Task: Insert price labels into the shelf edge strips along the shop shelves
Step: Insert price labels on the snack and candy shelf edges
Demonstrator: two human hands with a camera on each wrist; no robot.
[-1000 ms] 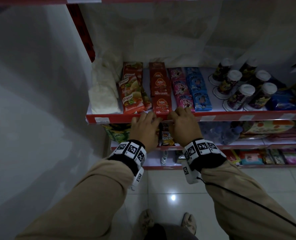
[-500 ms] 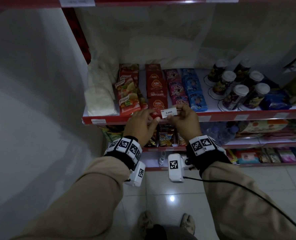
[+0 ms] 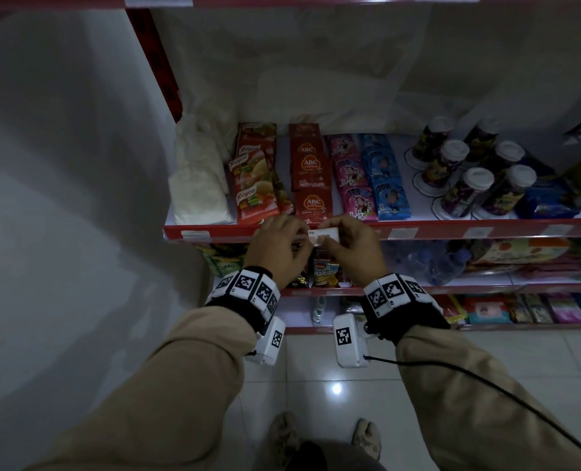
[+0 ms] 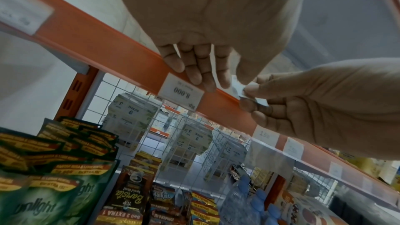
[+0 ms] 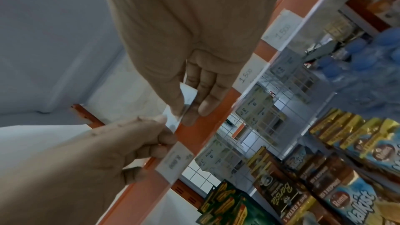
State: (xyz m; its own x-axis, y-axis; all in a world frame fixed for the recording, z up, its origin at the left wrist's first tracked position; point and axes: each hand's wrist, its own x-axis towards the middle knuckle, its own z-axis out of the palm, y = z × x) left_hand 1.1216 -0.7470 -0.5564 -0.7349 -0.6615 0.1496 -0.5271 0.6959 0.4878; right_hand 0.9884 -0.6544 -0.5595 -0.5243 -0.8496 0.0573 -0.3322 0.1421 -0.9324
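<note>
A small white price label is held flat against the red shelf edge strip, just below the ABC sachets. My right hand pinches its right end between thumb and fingers, as the right wrist view shows at the label. My left hand holds the left end by the thumb, its other fingers lying on the strip. An inserted "8.000" label sits in the strip under those left fingers. The loose label is largely hidden by both thumbs.
More labels sit in the strip to the right, "1.500" among them. Sachets, a white bag and lidded cups fill the shelf above. Snack packs stand below. A white wall closes the left side.
A second ago both hands pressed on the strip. Half a second ago they held the label face up above the edge. It has come down onto the strip's front.
</note>
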